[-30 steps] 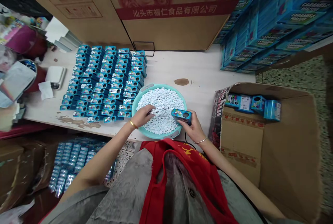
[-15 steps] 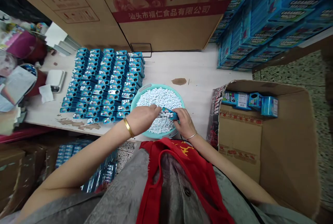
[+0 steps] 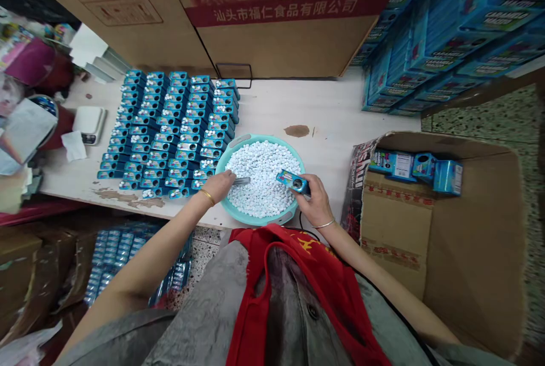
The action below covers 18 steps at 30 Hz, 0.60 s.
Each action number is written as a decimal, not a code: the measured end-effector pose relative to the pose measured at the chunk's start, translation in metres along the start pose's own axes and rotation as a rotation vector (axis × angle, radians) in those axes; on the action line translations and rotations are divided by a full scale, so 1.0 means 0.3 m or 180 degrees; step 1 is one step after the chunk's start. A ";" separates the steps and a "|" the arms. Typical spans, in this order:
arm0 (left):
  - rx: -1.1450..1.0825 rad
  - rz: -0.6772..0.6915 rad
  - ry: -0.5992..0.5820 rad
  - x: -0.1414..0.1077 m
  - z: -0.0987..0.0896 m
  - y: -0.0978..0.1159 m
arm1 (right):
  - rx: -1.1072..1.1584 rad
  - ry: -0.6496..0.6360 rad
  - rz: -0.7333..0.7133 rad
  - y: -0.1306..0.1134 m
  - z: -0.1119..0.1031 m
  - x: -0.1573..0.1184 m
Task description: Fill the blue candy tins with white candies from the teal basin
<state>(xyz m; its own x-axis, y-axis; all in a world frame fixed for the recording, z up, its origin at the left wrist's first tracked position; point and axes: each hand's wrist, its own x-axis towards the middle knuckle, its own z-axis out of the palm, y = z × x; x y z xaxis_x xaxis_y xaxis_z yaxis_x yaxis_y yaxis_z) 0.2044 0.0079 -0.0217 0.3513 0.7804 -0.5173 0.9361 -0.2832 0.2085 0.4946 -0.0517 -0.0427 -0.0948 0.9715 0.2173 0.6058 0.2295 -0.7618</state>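
Observation:
My left hand (image 3: 218,185) is closed on a small greyish scoop (image 3: 242,181) at the left side of the basin. The scoop's tip is over the candies; the rest is hidden by my fingers. In my right hand (image 3: 315,201) is a small blue candy box (image 3: 293,181) with a dark round hole in its upper face. It is held above the right side of the basin. Small white candies (image 3: 264,164) fill the round turquoise basin (image 3: 233,144). Left of it stand several rows of similar blue boxes (image 3: 170,133), some with white candies on top.
A big carton (image 3: 276,51) stands behind the basin. Stacked blue boxes (image 3: 451,37) rise at the back right. An open carton (image 3: 472,264) at the right holds a few blue boxes (image 3: 447,177). A white scale (image 3: 90,123) sits at the left of the table (image 3: 327,108).
My left hand has moved left, away from the blue candy box, and the scoop now shows. My right hand has shifted slightly right, and the box's hole has come into view.

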 end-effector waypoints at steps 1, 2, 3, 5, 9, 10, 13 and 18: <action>-0.0175 0.0050 -0.0038 0.031 0.057 -0.005 | 0.0010 0.0042 0.0045 0.002 -0.009 0.001; -0.0326 0.0139 -0.0050 0.062 0.107 0.003 | 0.0022 0.0071 0.0083 0.004 -0.016 0.002; -0.0442 0.0224 -0.0026 0.091 0.150 0.021 | 0.0036 0.0091 0.0121 0.005 -0.023 0.004; -0.0594 0.0362 0.0066 0.142 0.213 0.069 | 0.0071 0.0131 0.0224 0.008 -0.030 0.005; -0.0933 0.0582 0.0218 0.182 0.260 0.122 | 0.0124 0.0219 0.0506 0.008 -0.031 0.004; -0.0995 0.0612 0.0235 0.176 0.259 0.118 | 0.0131 0.0228 0.0545 0.009 -0.031 0.003; -0.1229 0.0709 0.0309 0.122 0.224 0.084 | 0.0110 0.0220 0.0535 0.013 -0.032 0.001; -0.1543 0.1177 0.0595 -0.020 0.057 0.047 | -0.0120 0.0105 0.0215 0.016 -0.031 0.008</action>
<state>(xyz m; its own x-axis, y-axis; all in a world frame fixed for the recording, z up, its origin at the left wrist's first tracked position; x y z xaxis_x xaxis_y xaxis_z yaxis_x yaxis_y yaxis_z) 0.2158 -0.0102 -0.0300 0.6000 0.7759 -0.1949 0.6247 -0.3022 0.7200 0.5045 -0.0487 -0.0402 -0.0270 0.9820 0.1869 0.6392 0.1607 -0.7520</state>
